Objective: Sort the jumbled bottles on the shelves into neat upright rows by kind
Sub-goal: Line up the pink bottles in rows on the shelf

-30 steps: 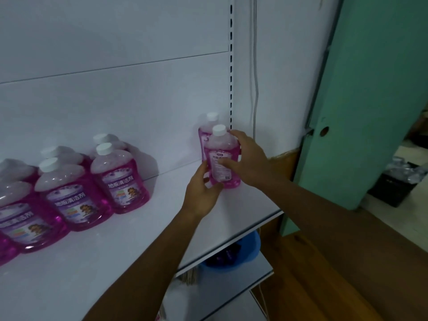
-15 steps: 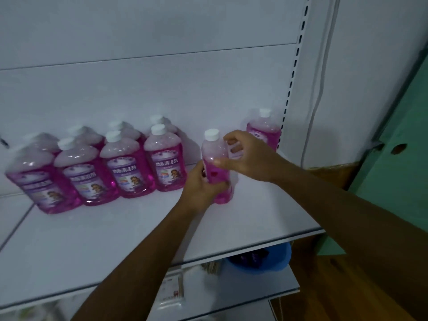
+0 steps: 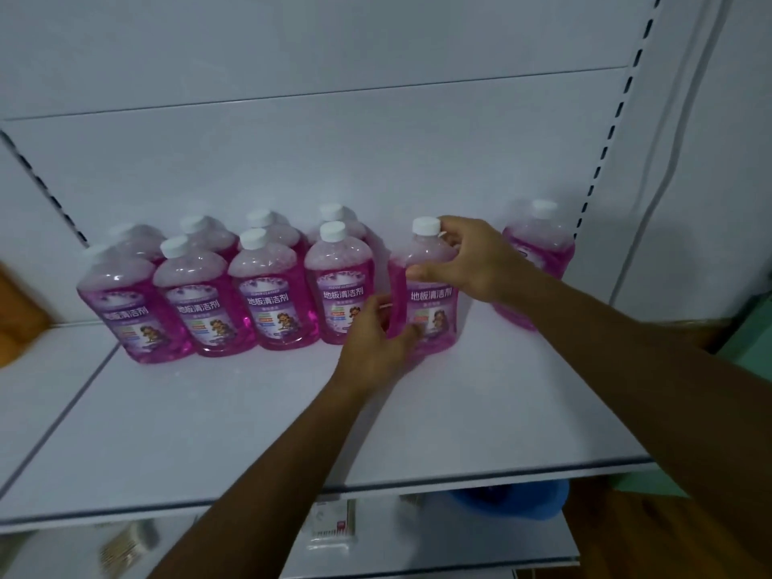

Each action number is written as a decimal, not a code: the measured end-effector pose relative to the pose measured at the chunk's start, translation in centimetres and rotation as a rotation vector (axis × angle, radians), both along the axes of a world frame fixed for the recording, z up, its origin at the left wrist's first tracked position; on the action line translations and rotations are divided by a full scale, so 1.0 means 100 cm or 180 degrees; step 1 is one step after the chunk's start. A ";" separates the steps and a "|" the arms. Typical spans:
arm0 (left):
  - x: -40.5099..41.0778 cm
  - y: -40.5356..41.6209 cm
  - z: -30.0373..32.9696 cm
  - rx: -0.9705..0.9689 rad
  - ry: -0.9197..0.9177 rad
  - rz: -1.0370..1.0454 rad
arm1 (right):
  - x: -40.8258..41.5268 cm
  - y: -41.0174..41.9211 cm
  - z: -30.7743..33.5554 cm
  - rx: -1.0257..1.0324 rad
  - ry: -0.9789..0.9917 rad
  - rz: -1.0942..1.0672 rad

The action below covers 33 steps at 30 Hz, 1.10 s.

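Observation:
A pink floor-cleaner bottle (image 3: 430,302) with a white cap stands upright on the white shelf (image 3: 250,432), at the right end of the front row. My right hand (image 3: 463,257) grips its shoulder just under the cap. My left hand (image 3: 372,340) holds its lower left side, fingers curled round the base. Several matching pink bottles (image 3: 271,290) stand upright in two rows to the left. One more pink bottle (image 3: 537,261) stands alone at the right, near the slotted upright.
The slotted shelf upright (image 3: 605,148) bounds the bay on the right. Below the shelf edge sit a blue basin (image 3: 514,501) and small packets (image 3: 332,524) on a lower shelf. An orange object (image 3: 16,323) shows at the far left.
Both hands carried the bottle leftwards from beside the lone right bottle to the end of the front row and turned its label forward. The view swung left.

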<state>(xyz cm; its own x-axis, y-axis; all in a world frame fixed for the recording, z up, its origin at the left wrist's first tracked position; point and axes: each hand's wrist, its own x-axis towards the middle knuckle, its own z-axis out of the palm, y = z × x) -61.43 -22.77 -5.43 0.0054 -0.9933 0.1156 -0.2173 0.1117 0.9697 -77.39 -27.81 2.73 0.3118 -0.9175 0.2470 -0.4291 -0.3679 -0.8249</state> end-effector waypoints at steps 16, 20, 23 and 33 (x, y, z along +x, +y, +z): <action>-0.001 -0.031 0.006 -0.0275 -0.0461 -0.0095 | 0.042 -0.065 -0.028 -0.0949 0.0284 -0.0891; 0.000 -0.032 0.006 -0.0156 -0.0416 -0.0216 | 0.041 -0.066 -0.031 -0.1111 0.0502 -0.0999; 0.001 -0.030 0.006 -0.0073 -0.0432 -0.0228 | 0.041 -0.060 -0.025 -0.1121 0.0932 -0.1038; -0.045 -0.017 0.008 0.0433 -0.0289 -0.0488 | -0.046 -0.021 0.003 -0.1979 0.2885 -0.2053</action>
<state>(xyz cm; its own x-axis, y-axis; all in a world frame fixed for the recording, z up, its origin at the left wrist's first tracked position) -65.94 -24.46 -4.61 -0.1512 -0.9882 -0.0262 -0.2950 0.0198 0.9553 -82.03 -29.95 3.04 0.1361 -0.7717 0.6212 -0.9907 -0.1010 0.0916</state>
